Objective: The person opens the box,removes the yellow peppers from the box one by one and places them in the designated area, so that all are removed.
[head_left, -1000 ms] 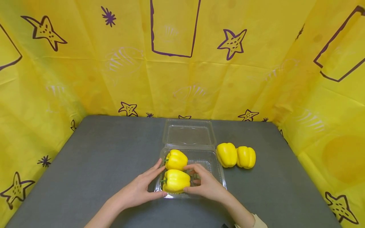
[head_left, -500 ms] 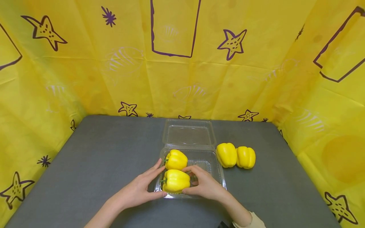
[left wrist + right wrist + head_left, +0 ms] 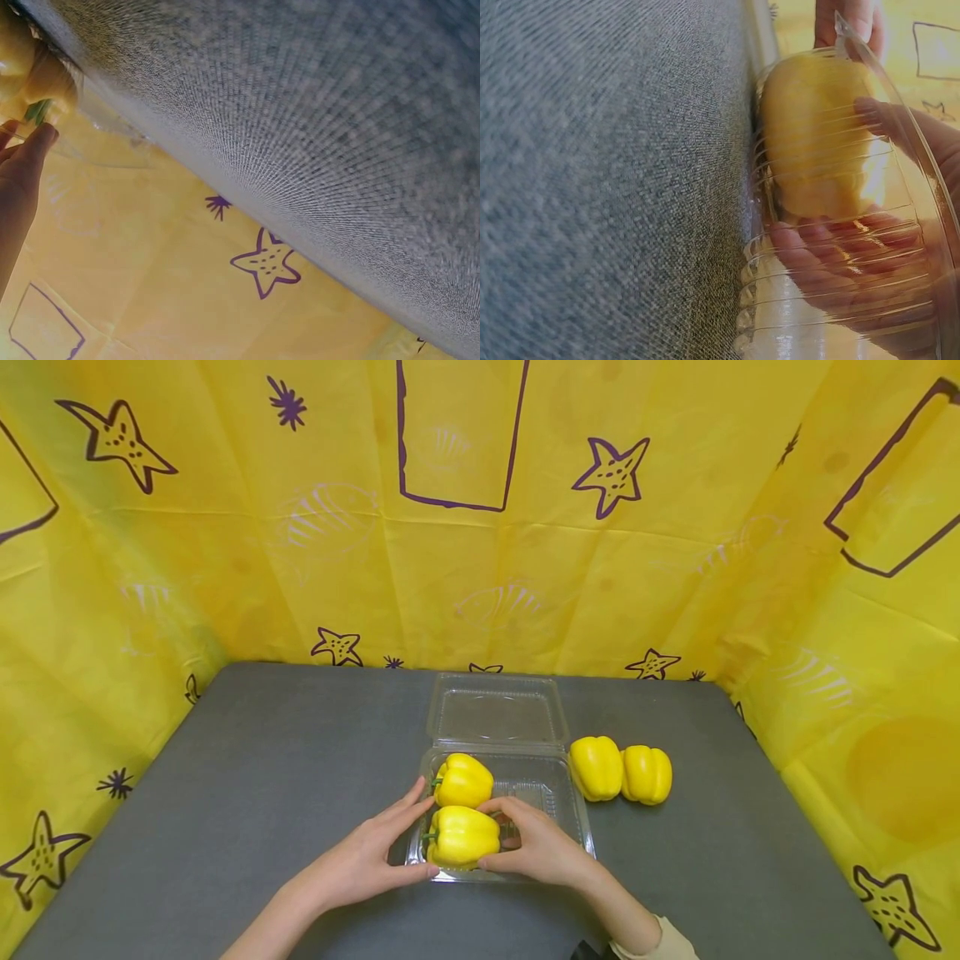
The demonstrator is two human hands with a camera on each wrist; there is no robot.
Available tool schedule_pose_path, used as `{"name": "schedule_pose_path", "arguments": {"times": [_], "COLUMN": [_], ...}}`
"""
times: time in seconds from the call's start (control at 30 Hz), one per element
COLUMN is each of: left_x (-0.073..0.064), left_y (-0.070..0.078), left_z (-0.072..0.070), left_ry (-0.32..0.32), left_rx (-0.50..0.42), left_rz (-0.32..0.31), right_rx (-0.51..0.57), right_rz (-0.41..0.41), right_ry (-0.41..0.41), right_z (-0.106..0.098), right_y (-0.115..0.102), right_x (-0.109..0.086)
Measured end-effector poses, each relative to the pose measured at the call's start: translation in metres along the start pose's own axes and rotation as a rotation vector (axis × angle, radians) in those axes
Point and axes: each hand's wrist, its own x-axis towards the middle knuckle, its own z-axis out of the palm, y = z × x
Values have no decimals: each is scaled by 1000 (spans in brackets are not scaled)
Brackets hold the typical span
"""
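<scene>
Two yellow bell peppers lie in the left half of an open clear plastic clamshell container [image 3: 528,770], stems to the left. My right hand [image 3: 546,850] grips the near bell pepper [image 3: 465,838] at its right end, thumb in front and fingers behind. In the right wrist view this pepper [image 3: 817,135] shows through the ribbed clear wall, between thumb and fingers. The far bell pepper [image 3: 465,780] sits just behind it. My left hand [image 3: 363,857] spreads along the container's left side, fingers straight at the left rim and thumb at the front corner.
Two more yellow bell peppers, one [image 3: 597,768] against the container's right edge and another [image 3: 647,774] beside it, lie on the grey table [image 3: 300,752]. The clear lid [image 3: 497,714] is folded back behind the base. Yellow patterned cloth [image 3: 487,560] hangs around the table.
My right hand has shifted slightly left, closer around the near bell pepper's right end. The left hand and the peppers stay in place.
</scene>
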Motion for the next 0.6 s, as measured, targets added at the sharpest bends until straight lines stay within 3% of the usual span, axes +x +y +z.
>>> {"name": "schedule_pose_path", "arguments": {"times": [0.6], "left_x": [0], "left_y": [0], "left_z": [-1], "left_ry": [-5], "left_rx": [-7], "left_rz": [-3], "right_rx": [7], "right_rz": [-44], "right_ry": [-15], "right_z": [0], "right_y": [1], "right_x": [0]}}
